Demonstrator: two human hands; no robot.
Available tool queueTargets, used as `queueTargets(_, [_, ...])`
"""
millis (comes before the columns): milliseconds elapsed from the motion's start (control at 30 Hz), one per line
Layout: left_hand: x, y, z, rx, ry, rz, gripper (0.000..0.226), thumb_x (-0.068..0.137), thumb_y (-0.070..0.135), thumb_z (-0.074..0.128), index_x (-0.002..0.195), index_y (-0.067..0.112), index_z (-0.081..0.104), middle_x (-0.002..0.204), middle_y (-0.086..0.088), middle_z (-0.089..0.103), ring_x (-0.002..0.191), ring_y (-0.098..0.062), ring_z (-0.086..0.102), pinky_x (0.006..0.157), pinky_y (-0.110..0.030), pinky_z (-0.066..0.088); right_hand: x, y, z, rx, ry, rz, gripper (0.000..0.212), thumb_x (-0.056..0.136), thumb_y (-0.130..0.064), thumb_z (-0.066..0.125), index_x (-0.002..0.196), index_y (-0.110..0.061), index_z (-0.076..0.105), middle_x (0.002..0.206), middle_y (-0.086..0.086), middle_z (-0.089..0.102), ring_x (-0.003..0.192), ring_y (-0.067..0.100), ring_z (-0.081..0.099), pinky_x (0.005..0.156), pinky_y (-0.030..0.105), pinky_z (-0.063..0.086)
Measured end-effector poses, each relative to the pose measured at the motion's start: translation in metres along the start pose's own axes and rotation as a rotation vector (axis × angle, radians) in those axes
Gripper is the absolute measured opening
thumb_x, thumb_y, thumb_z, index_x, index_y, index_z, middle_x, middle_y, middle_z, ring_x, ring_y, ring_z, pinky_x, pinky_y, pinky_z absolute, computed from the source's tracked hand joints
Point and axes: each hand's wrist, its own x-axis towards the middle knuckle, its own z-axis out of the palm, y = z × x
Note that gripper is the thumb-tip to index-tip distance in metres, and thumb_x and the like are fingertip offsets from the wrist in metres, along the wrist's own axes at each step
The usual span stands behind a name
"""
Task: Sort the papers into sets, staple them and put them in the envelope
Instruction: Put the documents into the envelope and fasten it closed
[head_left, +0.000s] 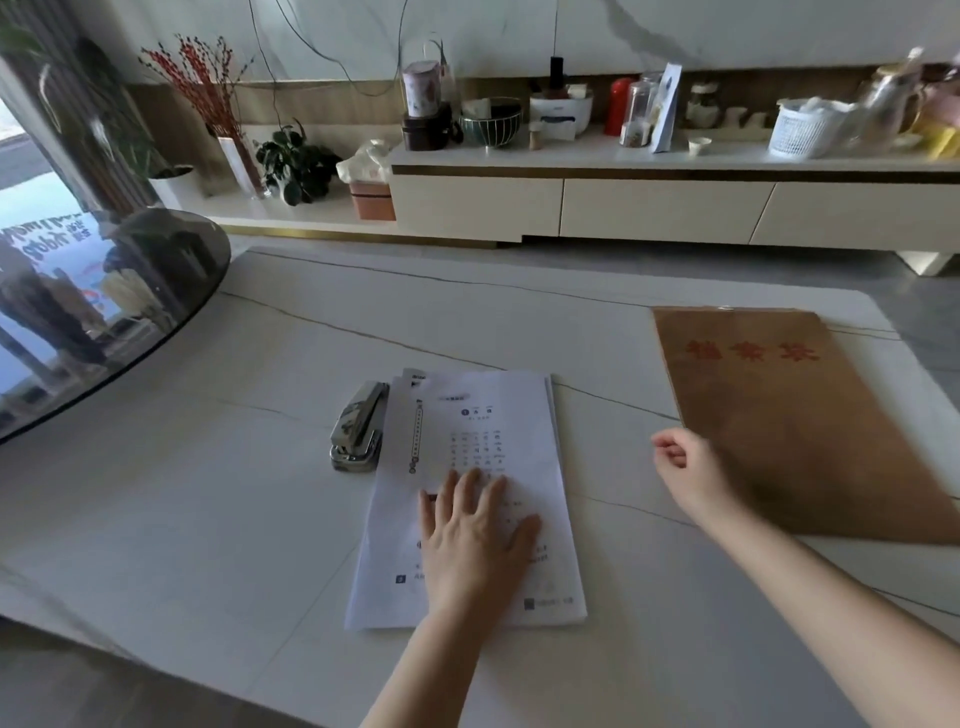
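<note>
**Inspection note: papers unsorted, stapler and envelope not in hand**

I find the papers (467, 493) lying as one loose stack on the white counter (208, 519), printed side up, with the edges of lower sheets showing along the top and right sides. My left hand (475, 540) rests flat on the lower half of the stack, fingers straight and spread, pressing rather than gripping. My right hand (688, 470) hangs just above the counter between the stack and the brown envelope (795, 415), fingers loosely curled and holding nothing; it overlaps the envelope's near left edge in view, and I cannot tell whether it touches it. The stapler (357, 428) lies just beside the stack's upper left edge, apparently touching it.

Judgement: sorting has not visibly begun, and nothing appears stapled.

Risks from here:
- The sheets are already slightly fanned. Sliding the flat hand could skew them further on the smooth counter and mix the sets.
- Lifting sheets one-handed may drag neighbouring pages along.
- The stapler sits against the stack; a sideways push on the papers could knock it.
- The envelope's right part runs out of view, so I cannot tell where its opening lies.
</note>
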Motion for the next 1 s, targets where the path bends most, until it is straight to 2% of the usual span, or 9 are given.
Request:
queueTargets(67, [0.000,0.001,-0.001,0.012,-0.007,-0.004,0.070,0.084,0.072,0.019,0.144,0.037,0.029,0.155,0.008,0.021,0.146,-0.017,0.003,0.118,-0.040,-0.010,0.002,0.014,-0.014,-0.233,0.112,-0.080,0.026,0.085,-0.005,0.063,0.111,-0.001,0.065,0.116,0.017,0.060,0.108,0.040,0.056,0.094,0.042,0.041])
queueTargets(133, [0.000,0.002,-0.002,0.012,-0.020,-0.005,0.064,0.089,0.068,0.027,0.145,0.036,0.027,0.156,0.008,0.019,0.146,-0.017,0.002,0.118,-0.040,-0.012,0.000,0.022,-0.025,-0.521,0.030,-0.017,0.052,0.091,-0.032,0.060,0.137,-0.011,0.048,0.147,0.017,0.039,0.134,0.038,0.034,0.109,0.042,0.026])
queueTargets(233, [-0.001,0.002,-0.003,0.017,-0.027,-0.004,0.063,0.090,0.068,0.028,0.145,0.037,0.027,0.156,0.008,0.020,0.146,-0.018,0.002,0.118,-0.040,-0.011,-0.007,0.032,-0.026,-0.645,-0.085,0.059,0.070,0.094,-0.053,0.044,0.150,-0.016,0.023,0.159,0.008,0.016,0.146,0.028,0.011,0.117,0.040,0.011])
queueTargets(433, [0.000,0.004,-0.007,0.010,-0.095,-0.013,0.065,0.088,0.070,0.028,0.145,0.038,0.023,0.157,0.008,0.016,0.147,-0.018,0.000,0.118,-0.041,-0.012,-0.038,0.031,-0.037,-0.627,-0.146,-0.114,0.051,0.093,-0.030,0.055,0.140,-0.013,0.045,0.146,0.008,0.044,0.136,0.026,0.037,0.112,0.030,0.025])
queueTargets(567, [0.009,0.012,-0.021,-0.005,-0.191,-0.012,0.064,0.089,0.064,0.042,0.143,0.032,0.031,0.154,0.003,0.023,0.145,-0.023,0.011,0.119,-0.044,0.007,-0.057,0.021,-0.055,-0.522,-0.086,-0.122,0.030,0.092,-0.015,0.051,0.119,-0.015,0.064,0.109,0.005,0.069,0.097,0.020,0.063,0.079,0.025,0.044])
queueTargets(667, [0.011,0.029,-0.035,-0.181,-0.213,-0.036,0.061,0.089,0.054,0.051,0.142,0.027,0.037,0.152,0.000,0.029,0.141,-0.022,0.020,0.115,-0.040,0.026,-0.067,0.006,-0.083,-0.326,0.013,-0.108,0.025,0.094,-0.008,0.049,0.104,-0.020,0.068,0.102,0.005,0.071,0.092,0.023,0.065,0.080,0.032,0.047])
queueTargets(733, [0.007,0.044,-0.046,-0.325,-0.194,-0.023,0.063,0.091,0.048,0.053,0.146,0.024,0.032,0.154,-0.001,0.026,0.142,-0.022,0.019,0.114,-0.039,0.026,-0.076,-0.006,-0.106,-0.301,0.053,-0.186,0.026,0.096,-0.009,0.049,0.104,-0.023,0.068,0.100,0.000,0.072,0.092,0.021,0.065,0.079,0.032,0.048])
queueTargets(900, [0.000,0.080,-0.092,-0.515,-0.118,0.032,0.075,0.092,0.041,0.056,0.152,0.017,0.016,0.158,-0.004,0.017,0.145,-0.021,0.017,0.116,-0.035,0.020,-0.117,-0.050,-0.174,-0.135,0.055,-0.343,0.027,0.095,-0.007,0.052,0.099,-0.028,0.070,0.093,-0.030,0.067,0.095,-0.005,0.060,0.078,-0.002,0.037])
queueTargets(1000, [-0.004,0.098,-0.128,-0.615,-0.068,0.046,0.080,0.091,0.042,0.058,0.151,0.013,0.015,0.156,-0.005,0.022,0.142,-0.021,0.024,0.114,-0.035,0.024,-0.147,-0.068,-0.218,0.001,0.032,-0.381,0.036,0.093,-0.007,0.056,0.090,-0.040,0.070,0.094,-0.039,0.065,0.095,-0.020,0.057,0.082,-0.004,0.036])
